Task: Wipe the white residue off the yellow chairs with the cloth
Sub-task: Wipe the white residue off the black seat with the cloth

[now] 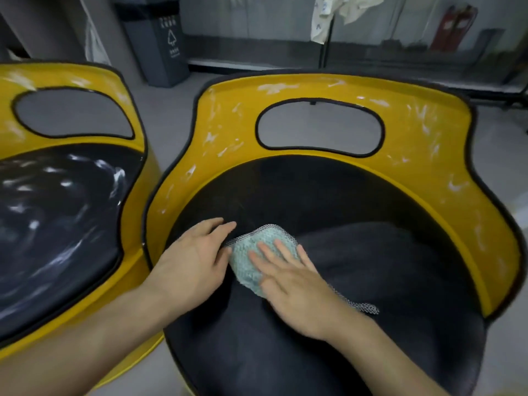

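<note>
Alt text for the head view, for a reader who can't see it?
The right hand presses a light green cloth onto the nearer yellow chair's dark seat; the left hand lies beside it. White residue streaks this chair's backrest and the second chair's seat.

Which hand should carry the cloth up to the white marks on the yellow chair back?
Right, probably. The right hand lies flat on the cloth on the black seat; the left hand rests beside it, at its edge.

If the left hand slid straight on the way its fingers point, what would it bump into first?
Probably the yellow chair back, near its cutout. The left hand points across the black seat, passing clear of the cloth.
</note>
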